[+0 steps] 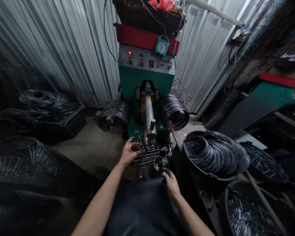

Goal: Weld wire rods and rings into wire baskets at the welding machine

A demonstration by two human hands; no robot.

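Note:
A green welding machine point(146, 78) stands in front of me with a metal arm point(148, 114) reaching toward me. A round wire basket point(147, 152) sits under the arm's tip. My left hand point(129, 154) grips the basket's left rim, fingers curled round the wires. My right hand point(170, 183) is lower and closer to me, closed round a small wire ring point(161, 163) that it holds beside the basket.
Stacks of wire rings hang on pegs left point(113, 116) and right point(173, 113) of the machine. A black tub of rings point(215, 152) stands at my right, more tubs behind it. Heaps of wire baskets point(22, 164) lie left. Corrugated wall behind.

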